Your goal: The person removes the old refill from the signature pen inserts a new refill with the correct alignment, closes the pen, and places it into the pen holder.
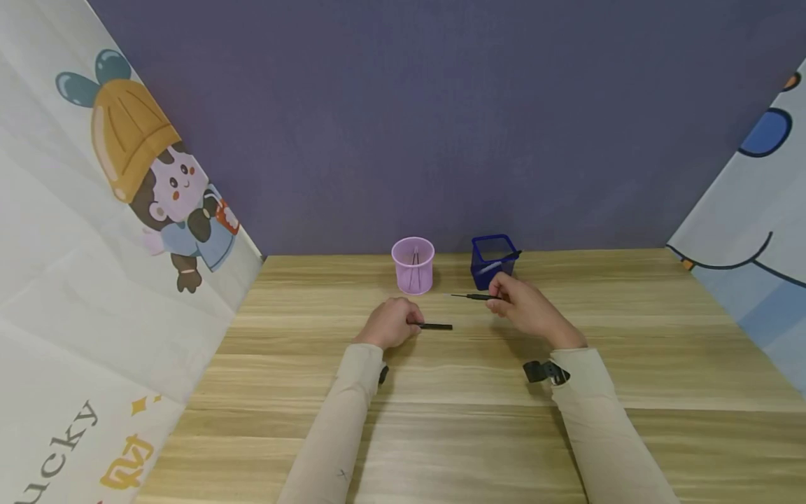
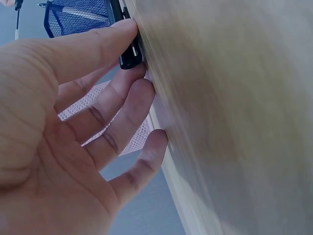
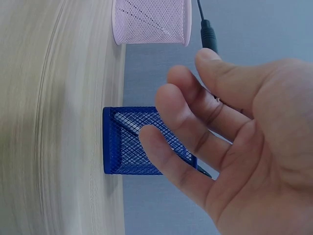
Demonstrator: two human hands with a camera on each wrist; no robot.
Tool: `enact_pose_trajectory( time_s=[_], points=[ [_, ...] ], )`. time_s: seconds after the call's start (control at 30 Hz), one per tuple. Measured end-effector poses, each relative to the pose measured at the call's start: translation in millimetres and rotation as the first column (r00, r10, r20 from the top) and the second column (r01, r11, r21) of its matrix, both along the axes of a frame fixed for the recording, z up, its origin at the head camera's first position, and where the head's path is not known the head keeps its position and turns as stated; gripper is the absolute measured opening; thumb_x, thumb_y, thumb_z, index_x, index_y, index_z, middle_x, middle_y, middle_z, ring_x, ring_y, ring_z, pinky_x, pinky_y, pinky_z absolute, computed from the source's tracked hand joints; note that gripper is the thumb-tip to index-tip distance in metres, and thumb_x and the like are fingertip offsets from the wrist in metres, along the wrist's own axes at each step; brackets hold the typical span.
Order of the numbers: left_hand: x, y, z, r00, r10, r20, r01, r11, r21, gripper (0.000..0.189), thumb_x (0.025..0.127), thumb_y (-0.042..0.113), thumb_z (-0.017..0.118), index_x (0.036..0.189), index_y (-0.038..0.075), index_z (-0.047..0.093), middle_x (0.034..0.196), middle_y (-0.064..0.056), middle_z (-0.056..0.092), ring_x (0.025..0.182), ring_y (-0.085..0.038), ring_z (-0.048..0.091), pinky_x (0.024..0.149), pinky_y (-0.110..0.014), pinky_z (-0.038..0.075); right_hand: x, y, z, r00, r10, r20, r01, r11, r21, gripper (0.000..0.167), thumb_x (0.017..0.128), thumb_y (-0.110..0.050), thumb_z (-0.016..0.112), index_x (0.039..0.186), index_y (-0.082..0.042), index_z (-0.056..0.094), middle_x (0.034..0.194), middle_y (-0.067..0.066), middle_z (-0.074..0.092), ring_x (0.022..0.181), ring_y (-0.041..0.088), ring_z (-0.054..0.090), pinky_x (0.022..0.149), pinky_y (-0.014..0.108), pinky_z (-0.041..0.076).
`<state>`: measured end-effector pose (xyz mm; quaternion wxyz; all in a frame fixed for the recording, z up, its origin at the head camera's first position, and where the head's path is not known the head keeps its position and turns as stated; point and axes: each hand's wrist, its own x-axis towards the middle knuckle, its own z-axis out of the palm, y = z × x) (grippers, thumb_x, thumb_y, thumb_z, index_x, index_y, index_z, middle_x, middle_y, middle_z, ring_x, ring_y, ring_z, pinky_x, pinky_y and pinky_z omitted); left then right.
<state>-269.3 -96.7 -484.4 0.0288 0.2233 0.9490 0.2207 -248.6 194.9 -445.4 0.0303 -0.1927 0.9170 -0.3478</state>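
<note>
My left hand point(image 1: 392, 322) is low over the table and pinches a black pen point(image 1: 436, 326) between thumb and fingers. In the left wrist view the rounded end of the pen point(image 2: 131, 58) shows beside the wood, and the other fingertips are at the tabletop. My right hand point(image 1: 532, 308) holds a slim screwdriver point(image 1: 480, 297) by its dark handle, the thin shaft pointing left. Up close, the ribbed screwdriver handle point(image 3: 209, 36) sticks out past the thumb. Just behind this hand stands a blue square mesh pen holder point(image 1: 483, 278) with a slanting pen-like item in it.
A round pink mesh cup point(image 1: 414, 280) stands left of the blue holder, with thin dark V-shaped prongs inside. Behind both rises a dark blue-grey wall point(image 1: 441, 126). Printed cloths flank the wooden table point(image 1: 453, 434) on the left and right.
</note>
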Motion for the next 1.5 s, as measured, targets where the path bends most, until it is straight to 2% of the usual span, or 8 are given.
enact_pose_trajectory(
  time_s=[0.2, 0.6, 0.8, 1.1, 1.3, 1.5],
  points=[
    [-0.1, -0.3, -0.1, 1.000, 0.000, -0.008, 0.000, 1.000, -0.005, 0.012, 0.086, 0.012, 0.081, 0.095, 0.019, 0.079, 0.090, 0.003, 0.077, 0.092, -0.015, 0.068, 0.091, -0.038, 0.055, 0.0, -1.0, -0.2, 1.000, 0.000, -0.007, 0.000, 1.000, 0.000, 0.010, 0.104, -0.016, 0.061, 0.102, -0.011, 0.052, 0.084, 0.013, 0.065, 0.070, 0.018, 0.057, 0.059, 0.030, 0.042],
    [0.4, -1.0, 0.8, 1.000, 0.003, 0.020, -0.003, 1.000, 0.013, 0.013, 0.084, 0.018, 0.084, 0.095, 0.019, 0.078, 0.089, 0.004, 0.077, 0.088, -0.013, 0.068, 0.089, -0.037, 0.054, 0.7, -2.2, 0.0, 1.000, 0.005, 0.007, -0.005, 1.000, -0.019, 0.010, 0.104, -0.015, 0.061, 0.102, -0.011, 0.052, 0.086, 0.015, 0.065, 0.072, 0.021, 0.057, 0.058, 0.029, 0.042],
    [0.6, -1.9, 1.7, 0.999, 0.018, 0.039, -0.020, 0.998, 0.058, 0.010, 0.088, 0.023, 0.081, 0.096, 0.019, 0.077, 0.089, 0.004, 0.075, 0.087, -0.013, 0.066, 0.086, -0.036, 0.054, 1.1, -3.0, 0.2, 1.000, 0.003, 0.000, -0.003, 1.000, 0.000, 0.010, 0.104, -0.016, 0.061, 0.102, -0.011, 0.052, 0.084, 0.012, 0.065, 0.072, 0.021, 0.058, 0.058, 0.029, 0.042],
    [1.1, 0.8, 8.3, 0.999, 0.033, -0.039, -0.026, 0.987, 0.162, 0.014, 0.094, 0.023, 0.074, 0.105, 0.014, 0.075, 0.085, 0.001, 0.068, 0.077, -0.012, 0.060, 0.073, -0.030, 0.052, 1.3, -4.0, -0.8, 1.000, 0.012, -0.018, -0.012, 1.000, 0.013, 0.009, 0.104, -0.015, 0.061, 0.103, -0.011, 0.052, 0.083, 0.011, 0.065, 0.071, 0.018, 0.057, 0.061, 0.029, 0.042],
    [1.8, 6.2, 15.2, 0.993, 0.019, -0.113, 0.003, 0.980, 0.197, 0.020, 0.095, 0.025, 0.074, 0.110, 0.012, 0.075, 0.086, 0.001, 0.069, 0.078, -0.011, 0.061, 0.073, -0.029, 0.052, 1.2, -3.7, -0.2, 0.999, 0.027, -0.035, -0.026, 0.999, 0.021, 0.009, 0.102, -0.014, 0.063, 0.102, -0.011, 0.054, 0.081, 0.009, 0.064, 0.069, 0.016, 0.055, 0.061, 0.030, 0.043],
    [4.8, 10.7, 20.6, 0.990, 0.012, -0.138, 0.021, 0.972, 0.234, 0.025, 0.094, 0.028, 0.074, 0.114, 0.012, 0.075, 0.092, 0.000, 0.072, 0.085, -0.017, 0.066, 0.076, -0.029, 0.053, 0.3, -5.5, -0.9, 0.998, 0.040, -0.049, -0.039, 0.999, 0.020, 0.009, 0.101, -0.012, 0.065, 0.101, -0.012, 0.056, 0.077, 0.001, 0.061, 0.069, 0.015, 0.056, 0.063, 0.029, 0.044]
  ],
)
